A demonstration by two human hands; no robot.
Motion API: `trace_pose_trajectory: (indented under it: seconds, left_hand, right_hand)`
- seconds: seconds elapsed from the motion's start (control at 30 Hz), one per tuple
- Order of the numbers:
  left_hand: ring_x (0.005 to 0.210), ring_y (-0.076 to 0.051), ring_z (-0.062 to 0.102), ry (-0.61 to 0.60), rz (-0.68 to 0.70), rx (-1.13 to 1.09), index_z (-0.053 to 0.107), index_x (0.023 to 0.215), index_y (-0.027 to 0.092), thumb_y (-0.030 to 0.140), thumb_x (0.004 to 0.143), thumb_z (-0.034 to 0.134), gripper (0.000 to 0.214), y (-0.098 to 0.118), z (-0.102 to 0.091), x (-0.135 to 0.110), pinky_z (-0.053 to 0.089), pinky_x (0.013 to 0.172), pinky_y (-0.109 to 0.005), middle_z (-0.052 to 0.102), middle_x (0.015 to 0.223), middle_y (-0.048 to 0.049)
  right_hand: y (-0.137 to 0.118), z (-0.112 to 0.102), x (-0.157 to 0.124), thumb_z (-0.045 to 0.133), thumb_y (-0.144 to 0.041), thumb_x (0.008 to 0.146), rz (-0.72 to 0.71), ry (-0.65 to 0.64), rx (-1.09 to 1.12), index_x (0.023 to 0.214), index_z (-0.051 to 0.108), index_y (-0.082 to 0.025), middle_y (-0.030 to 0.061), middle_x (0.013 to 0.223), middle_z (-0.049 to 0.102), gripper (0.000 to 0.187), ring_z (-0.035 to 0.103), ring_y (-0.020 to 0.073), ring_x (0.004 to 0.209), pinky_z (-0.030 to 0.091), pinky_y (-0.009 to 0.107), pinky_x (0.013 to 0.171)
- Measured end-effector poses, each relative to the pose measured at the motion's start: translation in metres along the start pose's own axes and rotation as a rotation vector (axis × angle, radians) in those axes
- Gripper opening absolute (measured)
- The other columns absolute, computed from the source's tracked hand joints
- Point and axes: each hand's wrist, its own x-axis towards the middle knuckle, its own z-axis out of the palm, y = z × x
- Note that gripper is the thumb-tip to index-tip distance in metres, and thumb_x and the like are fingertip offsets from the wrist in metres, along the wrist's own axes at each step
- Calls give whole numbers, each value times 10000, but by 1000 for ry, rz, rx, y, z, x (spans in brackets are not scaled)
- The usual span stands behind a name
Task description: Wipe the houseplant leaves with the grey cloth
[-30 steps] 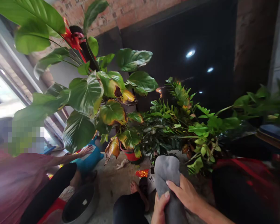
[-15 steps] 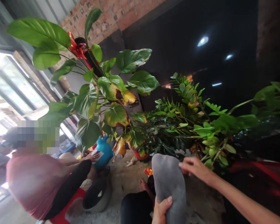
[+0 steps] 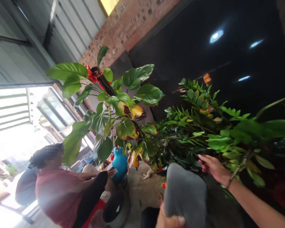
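At the bottom edge my left hand grips the lower part of a grey cloth, which stands up in front of me. Up and to the right, my right hand reaches among the leaflets of a bushy green plant; its fingers are curled together near a stem, and I cannot make out whether they hold anything. Left of that bush stands a tall plant with big leaves, some of them yellow and brown. It carries a red ribbon near its top.
A person in a pink top sits at the lower left, one hand on a blue pot. A dark empty pot lies on the concrete floor. Behind the plants are a black glossy panel and a brick wall.
My right hand has left the grey cloth and moved up and right into the bushy plant's leaves. The camera has tilted up and to the left. My left hand still holds the cloth.
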Motion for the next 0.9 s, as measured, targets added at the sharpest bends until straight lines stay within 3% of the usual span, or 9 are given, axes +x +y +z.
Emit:
trace_pose_trajectory:
  seconds: [0.13,0.2,0.3,0.43,0.53,0.67,0.73,0.9]
  left_hand:
    - [600,-193,655,130,241,33,685,1026,152,313,501,840,571,68,36,20,519,614,-297,735,756,-45]
    - [598,-179,643,139,251,34,678,1074,169,301,483,839,627,78,49,36,518,612,-292,739,788,-34]
    - [601,-188,638,40,112,127,712,1013,123,269,420,854,627,52,51,53,507,600,-293,741,773,-60]
    - [671,-228,676,-150,-182,239,751,942,94,246,437,835,534,14,35,50,502,643,-295,740,708,-74]
    - [724,-256,694,-179,-112,197,737,994,92,264,460,840,571,33,35,43,513,676,-314,754,767,-93]
    - [662,-220,663,-25,137,157,679,1102,117,327,463,866,698,79,53,55,515,669,-323,749,805,-71]
    - [648,-202,645,18,147,167,680,1087,114,350,449,871,707,79,56,67,510,675,-320,742,800,-64]
    - [647,-217,636,-69,-190,281,758,909,101,345,386,867,587,15,33,68,494,703,-347,731,727,-74]
  right_hand:
    - [5,-2,-5,735,-168,641,44,-3,-21,503,538,-198,-39,406,574,243,458,79,296,387,190,313]
    - [6,-3,-7,709,-160,656,59,5,-38,503,553,-193,-32,409,587,221,455,76,293,374,184,304]
    - [6,-6,-8,656,-156,684,57,5,-57,474,539,-195,-38,397,579,244,446,67,292,368,174,310]
    - [7,-12,-6,657,-147,650,58,9,-113,436,521,-204,-39,359,568,259,443,76,265,338,176,288]
    - [9,-16,-6,679,-160,622,45,-14,-150,417,512,-208,-24,376,597,269,441,80,254,329,184,277]
    - [10,-15,-7,675,-183,629,29,-26,-170,462,550,-214,-24,408,622,211,456,86,271,346,189,286]
    - [11,-15,-7,676,-183,626,29,-29,-164,514,578,-214,-16,453,655,152,482,93,294,385,199,309]
    - [11,-19,-5,667,-136,620,38,4,-164,522,584,-207,-16,445,647,147,531,107,326,432,205,351]
